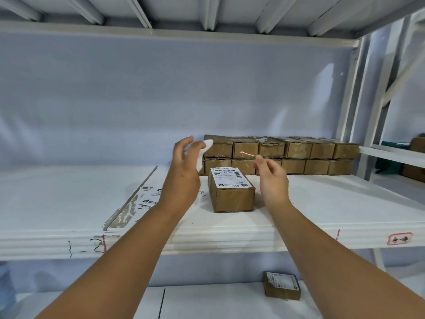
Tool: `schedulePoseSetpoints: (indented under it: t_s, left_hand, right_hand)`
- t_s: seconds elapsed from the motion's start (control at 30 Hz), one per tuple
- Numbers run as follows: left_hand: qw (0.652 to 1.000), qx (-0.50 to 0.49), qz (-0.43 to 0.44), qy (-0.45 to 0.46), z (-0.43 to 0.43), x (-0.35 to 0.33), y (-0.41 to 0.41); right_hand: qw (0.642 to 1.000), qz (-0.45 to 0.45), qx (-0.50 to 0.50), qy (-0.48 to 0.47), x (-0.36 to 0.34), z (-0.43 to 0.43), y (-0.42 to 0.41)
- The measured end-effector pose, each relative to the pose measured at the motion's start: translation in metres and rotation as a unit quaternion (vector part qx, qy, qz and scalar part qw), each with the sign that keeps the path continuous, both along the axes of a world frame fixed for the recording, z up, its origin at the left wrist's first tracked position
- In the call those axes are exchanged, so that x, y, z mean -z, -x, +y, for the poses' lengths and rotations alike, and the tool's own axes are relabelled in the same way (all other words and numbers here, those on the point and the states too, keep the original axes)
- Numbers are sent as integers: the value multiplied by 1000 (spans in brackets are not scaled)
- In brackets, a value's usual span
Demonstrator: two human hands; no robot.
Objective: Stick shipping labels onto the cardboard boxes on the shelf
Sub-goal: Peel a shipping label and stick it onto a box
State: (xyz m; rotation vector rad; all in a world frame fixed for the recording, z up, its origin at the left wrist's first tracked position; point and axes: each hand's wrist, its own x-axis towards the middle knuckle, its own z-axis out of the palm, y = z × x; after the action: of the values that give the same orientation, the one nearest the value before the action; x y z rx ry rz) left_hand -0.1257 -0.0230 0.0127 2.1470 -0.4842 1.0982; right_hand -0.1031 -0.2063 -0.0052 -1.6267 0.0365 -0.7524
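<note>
A small cardboard box (231, 196) lies on the white shelf (299, 203) in front of me, with a white shipping label (229, 177) stuck on its top. My left hand (184, 171) is raised just left of the box and holds a white piece of paper (203, 153), which looks like label backing. To the right of the box my right hand (272, 174) hovers, fingers loosely curled and holding nothing. Behind them, a two-layer row of several unlabelled cardboard boxes (287, 155) stands against the back wall.
A small pile of loose shipping labels (149, 196) lies on the shelf to the left of my left arm. On the lower shelf sits another labelled box (282, 285). Upright shelf posts (354, 93) stand at the right.
</note>
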Motion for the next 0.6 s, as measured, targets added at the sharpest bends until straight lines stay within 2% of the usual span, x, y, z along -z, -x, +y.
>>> schedulePoseSetpoints:
  t_s: [0.07, 0.1, 0.2, 0.3, 0.4, 0.47, 0.6]
  left_hand:
    - [998, 46, 22, -37, -14, -2, 8]
    - [996, 70, 26, -54, -20, -3, 12]
    - [988, 122, 16, -90, -37, -5, 20]
    - [982, 131, 1, -137, -49, -6, 22]
    - [970, 133, -39, -200, -60, -3, 23]
    - [972, 135, -43, -187, -69, -3, 26]
    - [981, 137, -35, -132, -88, -3, 23]
  right_hand:
    - [998, -41, 37, -4, -2, 0, 6]
    - [998, -51, 20, -22, -4, 0, 10]
    - [990, -9, -107, -94, -15, -2, 25]
    - [958, 57, -245, -139, -25, -10, 40]
    - [927, 44, -318, -195, -29, -19, 51]
    - [919, 19, -328, -218, -31, -26, 58]
    - [938, 9, -283, -202, -32, -42, 67]
